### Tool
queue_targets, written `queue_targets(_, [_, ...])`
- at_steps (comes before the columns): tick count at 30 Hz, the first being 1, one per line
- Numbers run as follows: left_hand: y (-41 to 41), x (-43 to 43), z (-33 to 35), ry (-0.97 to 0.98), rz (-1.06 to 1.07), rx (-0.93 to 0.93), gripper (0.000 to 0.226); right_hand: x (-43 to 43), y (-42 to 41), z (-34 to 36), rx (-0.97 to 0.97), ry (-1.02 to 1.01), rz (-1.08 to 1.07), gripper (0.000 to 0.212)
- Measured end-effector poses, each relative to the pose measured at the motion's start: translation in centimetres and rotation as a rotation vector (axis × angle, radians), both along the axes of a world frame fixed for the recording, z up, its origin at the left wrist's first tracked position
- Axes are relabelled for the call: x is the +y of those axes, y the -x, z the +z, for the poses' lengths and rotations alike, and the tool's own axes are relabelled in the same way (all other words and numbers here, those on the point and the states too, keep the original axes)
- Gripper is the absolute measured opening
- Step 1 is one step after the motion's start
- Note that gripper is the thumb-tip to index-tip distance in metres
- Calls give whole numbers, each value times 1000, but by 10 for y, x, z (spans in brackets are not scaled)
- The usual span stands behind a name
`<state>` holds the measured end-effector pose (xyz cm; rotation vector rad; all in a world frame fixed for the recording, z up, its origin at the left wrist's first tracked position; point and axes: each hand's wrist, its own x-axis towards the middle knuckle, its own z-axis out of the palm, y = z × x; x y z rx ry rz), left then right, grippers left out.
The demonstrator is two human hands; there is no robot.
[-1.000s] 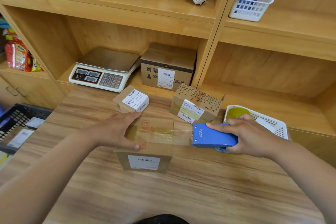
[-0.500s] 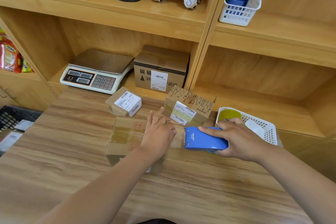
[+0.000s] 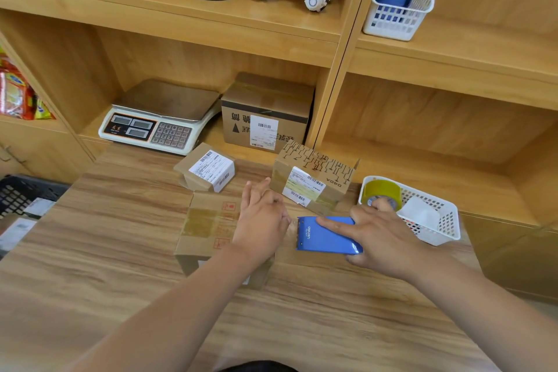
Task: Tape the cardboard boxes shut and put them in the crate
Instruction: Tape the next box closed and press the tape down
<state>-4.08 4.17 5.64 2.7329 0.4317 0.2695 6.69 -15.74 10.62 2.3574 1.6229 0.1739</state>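
The wooden table (image 3: pixel 120 251) is used as the work surface. The black crate (image 3: pixel 24 195) is kept low at its left (loading judged not yet due). The cardboard box (image 3: pixel 205 220) is set mid-table, with tape laid across its top. The blue tape dispenser (image 3: pixel 327 235) is gripped by the right hand (image 3: pixel 383 238) just beside the box's right end, forefinger along its top, apparently for tearing off. The left hand (image 3: pixel 261 220) is pressed flat there, fingers straight, to anchor the tape.

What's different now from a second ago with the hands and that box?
The left hand slid rightward across the box top to beside the blue tape dispenser, flattening the tape. The right hand kept gripping the dispenser; the other boxes stayed put.
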Motion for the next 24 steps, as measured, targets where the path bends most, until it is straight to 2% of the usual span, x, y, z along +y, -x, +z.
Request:
queue_targets(6, [5,6,-8,-79,-44,-77,23,15,23,1,-27,76,-77,69])
queue_targets(12, [1,-1,-10,-212,-82,-2,27,31,38,14,-6,95,-128,66])
queue_targets(15, [1,1,-12,-238,-77,7,22,36,36,14,31,104,-142,63])
queue_targets(18, [0,2,-14,-252,-83,-18,6,42,35,16,46,92,-159,61])
queue_targets(22, [-2,3,-19,-284,-107,-53,14,46,38,18,64,95,-187,60])
queue_targets(24, [-2,3,-20,-296,-90,-33,9,46,38,19,82,93,-200,60])
